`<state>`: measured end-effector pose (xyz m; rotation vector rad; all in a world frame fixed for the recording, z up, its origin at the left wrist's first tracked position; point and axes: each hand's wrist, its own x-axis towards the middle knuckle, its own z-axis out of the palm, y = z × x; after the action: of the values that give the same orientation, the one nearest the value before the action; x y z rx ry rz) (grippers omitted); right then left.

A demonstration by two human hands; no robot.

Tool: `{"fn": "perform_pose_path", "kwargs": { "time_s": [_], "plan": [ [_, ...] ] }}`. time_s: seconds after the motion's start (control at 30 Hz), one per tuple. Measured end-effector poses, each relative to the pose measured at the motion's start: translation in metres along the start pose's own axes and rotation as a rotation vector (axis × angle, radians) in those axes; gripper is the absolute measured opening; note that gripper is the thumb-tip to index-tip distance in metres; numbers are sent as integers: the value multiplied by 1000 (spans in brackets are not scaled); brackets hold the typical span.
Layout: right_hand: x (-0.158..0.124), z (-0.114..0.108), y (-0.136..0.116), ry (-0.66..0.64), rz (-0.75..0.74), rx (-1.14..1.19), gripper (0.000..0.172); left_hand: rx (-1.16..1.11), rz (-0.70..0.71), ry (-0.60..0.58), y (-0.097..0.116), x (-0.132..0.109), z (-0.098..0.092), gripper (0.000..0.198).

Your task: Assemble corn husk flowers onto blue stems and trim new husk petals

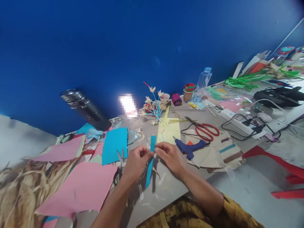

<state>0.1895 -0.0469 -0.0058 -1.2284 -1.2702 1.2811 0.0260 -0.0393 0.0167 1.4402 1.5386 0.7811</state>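
My left hand (136,161) and my right hand (169,155) meet over the table, both pinching a narrow blue paper strip (150,160) that stands almost upright between them. Their fingertips close on the strip near its upper half. Small silver scissors (120,157) lie just left of my left hand, on the edge of a blue paper sheet (114,145). A blue glue gun (188,148) rests right of my right hand. Behind the strip lies a pale yellow sheet (169,131).
Pink paper sheets (82,186) cover the left, beside dried straw (21,190). Red-handled scissors (205,129), a power strip with cables (239,122), a water bottle (202,83), a paper flower bunch (154,106) and a dark flask (84,107) stand farther back against the blue wall.
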Motion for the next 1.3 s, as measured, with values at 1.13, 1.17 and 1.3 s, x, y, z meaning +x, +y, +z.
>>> {"fn": "perform_pose_path", "kwargs": {
  "time_s": [1.13,1.17,1.3],
  "plan": [
    [8,-11,-7,-46,66,196,38,-395,43,187,-22,17,-2,21],
    [9,-8,-7,-51,52,182,39,-465,57,163,-21,16,-1,22],
    [13,-3,-10,-49,-37,147,37,-739,72,98,-19,13,3,27]
  ]
}}
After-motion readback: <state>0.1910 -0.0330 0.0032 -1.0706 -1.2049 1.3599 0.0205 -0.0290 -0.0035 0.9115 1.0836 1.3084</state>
